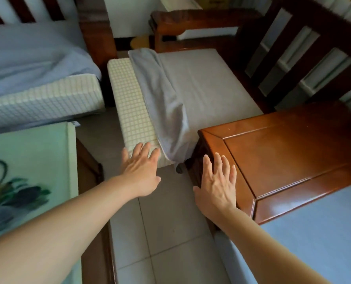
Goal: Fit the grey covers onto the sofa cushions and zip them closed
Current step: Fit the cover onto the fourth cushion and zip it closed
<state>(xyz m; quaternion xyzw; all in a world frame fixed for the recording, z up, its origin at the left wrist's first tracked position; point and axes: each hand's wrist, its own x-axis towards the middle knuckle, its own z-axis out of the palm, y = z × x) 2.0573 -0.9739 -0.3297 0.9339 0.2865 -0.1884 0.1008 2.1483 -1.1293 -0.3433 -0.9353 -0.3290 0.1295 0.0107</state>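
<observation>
Fingers [148, 149] of the left hand [143, 174] are spread and straight, and their tips are laid over the near corner of the cushion [132, 103]; whether they press on it cannot be told. Fingers [217, 162] of the right hand [216, 186] are likewise spread and straight, held flat by the near left corner of the wooden counter [283, 156], with nothing gripped.

At 12 o'clock from the hands, the cushion is seen lying on the seat of a wooden sofa [293, 48], its checked cream side bared along the left edge. The grey cover [201, 85] is drawn over most of the cushion, and its open edge is bunched in a loose fold [164, 103] running from the far end down to the near corner, just beside the left fingertips.

At 3 o'clock, the counter is pushed up against the near right part of the cushion, so that this corner of the cover is hidden behind it. At 10 o'clock, a second cushion [41, 99] with grey cloth over its top is seen, well apart across a strip of tiled floor [166, 232]. At 8 o'clock, a pale green surface with a painted flower [27, 171] is found under the left forearm.
</observation>
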